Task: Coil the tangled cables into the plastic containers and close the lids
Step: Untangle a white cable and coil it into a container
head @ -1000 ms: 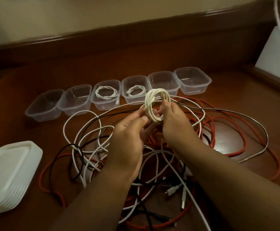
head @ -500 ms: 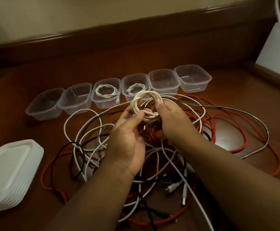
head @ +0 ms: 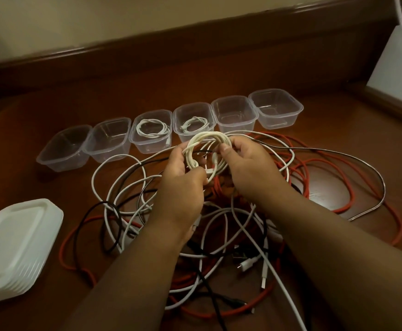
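Both hands hold a cream coil of cable (head: 206,154) above the middle of the table (head: 219,75). The left hand (head: 183,185) pinches the coil's lower left side between thumb and fingers, and the right hand (head: 247,166) grips its right side, thumb on top. The coil hangs over a loose tangle of cables (head: 219,223), white, black and orange-red, spread across the table under both forearms.

Behind the coil stands a row of six clear plastic containers (head: 234,113), all without lids. Counting from the left, the third container (head: 151,131) holds a coiled white cable (head: 151,127), and the fourth container (head: 194,124) holds another white cable (head: 195,124); the other four show nothing inside.

A stack of white lids (head: 15,247) sits at the table's near left edge, well apart from the containers. A white box (head: 400,60) stands at the far right.
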Available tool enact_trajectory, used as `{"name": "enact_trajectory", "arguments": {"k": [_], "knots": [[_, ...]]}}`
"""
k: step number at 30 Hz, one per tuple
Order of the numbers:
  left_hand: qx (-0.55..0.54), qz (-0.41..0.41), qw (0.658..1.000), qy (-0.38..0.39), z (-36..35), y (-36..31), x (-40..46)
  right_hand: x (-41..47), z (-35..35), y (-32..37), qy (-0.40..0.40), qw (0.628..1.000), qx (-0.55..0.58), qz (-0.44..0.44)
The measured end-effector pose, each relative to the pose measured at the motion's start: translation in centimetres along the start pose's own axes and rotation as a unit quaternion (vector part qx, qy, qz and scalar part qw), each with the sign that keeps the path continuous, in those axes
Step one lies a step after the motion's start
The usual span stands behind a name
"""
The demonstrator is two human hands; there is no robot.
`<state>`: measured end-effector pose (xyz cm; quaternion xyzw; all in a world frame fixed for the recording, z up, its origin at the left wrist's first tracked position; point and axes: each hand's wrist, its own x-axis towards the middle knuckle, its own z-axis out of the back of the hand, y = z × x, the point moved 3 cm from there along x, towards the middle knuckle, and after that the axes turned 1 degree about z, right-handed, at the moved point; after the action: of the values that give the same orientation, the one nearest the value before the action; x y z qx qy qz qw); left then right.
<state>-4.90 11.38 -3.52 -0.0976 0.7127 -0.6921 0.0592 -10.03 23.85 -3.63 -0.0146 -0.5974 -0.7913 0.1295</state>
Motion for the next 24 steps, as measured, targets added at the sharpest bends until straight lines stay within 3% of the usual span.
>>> {"name": "enact_trajectory", "arguments": {"k": [3,6,9,14,19,24], "knots": [[0.047,0.025,0.998,0.031,0.0,-0.1,0.2,0.1,0.4,0.2,-0.021,1.0,-0.008,0.009],[0.026,0.051,0.998,0.036,0.2,-0.2,0.4,0.5,1.0,-0.2,-0.038,0.999,0.006,-0.013],[0.0,0.048,0.998,0.028,0.8,-0.6,0.5,1.3,1.5,-1.1,-0.056,0.988,0.111,-0.094],[-0.014,0.056,0.998,0.02,0.8,-0.8,0.2,0.8,1.1,-0.9,-0.025,0.93,0.312,-0.195],[-0.002,0.02,0.999,0.024,0.4,-0.9,-0.4,-0.6,-0.5,-0.1,0.038,0.905,0.377,-0.192],[0.022,-0.034,0.999,-0.009,0.4,-1.3,-0.6,-1.2,-0.7,0.4,0.017,0.909,0.384,-0.162]]}}
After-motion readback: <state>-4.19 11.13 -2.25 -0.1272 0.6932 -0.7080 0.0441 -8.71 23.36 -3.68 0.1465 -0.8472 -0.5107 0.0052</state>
